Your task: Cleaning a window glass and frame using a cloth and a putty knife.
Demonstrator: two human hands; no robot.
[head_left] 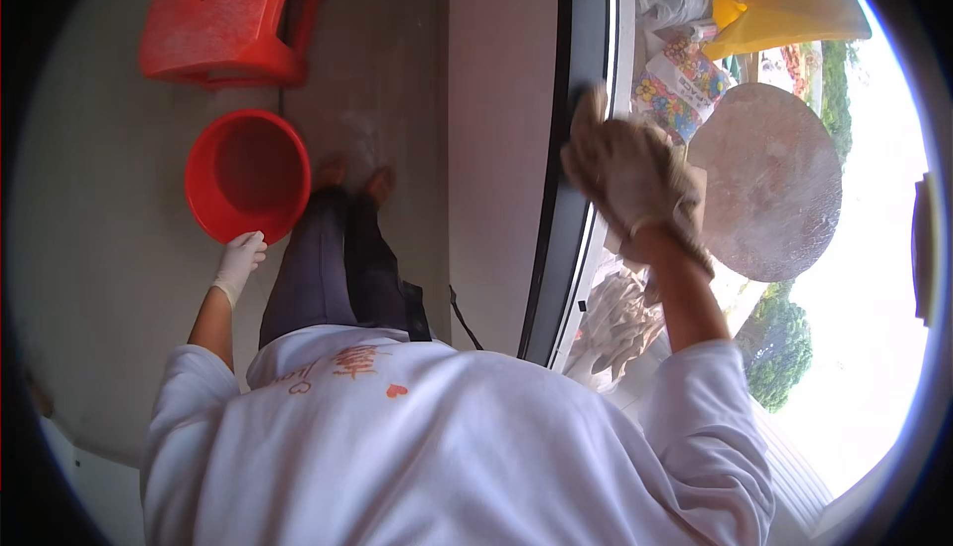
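Observation:
A red plastic basin hangs at my left side, its inside dark and its contents hard to make out. Thin white glove on, my left hand grips the basin's near rim. My right hand, also gloved, is blurred over the dark metal window frame. A brown cloth is bunched in that hand, lying against the frame, with a loose end trailing by the wrist. The fingers partly hide the cloth.
A red plastic stool stands on the floor beyond the basin. A pale sill or wall ledge runs alongside the window. Past the frame are a round brown board, a yellow plastic item, a flowered bag and crumpled cloth.

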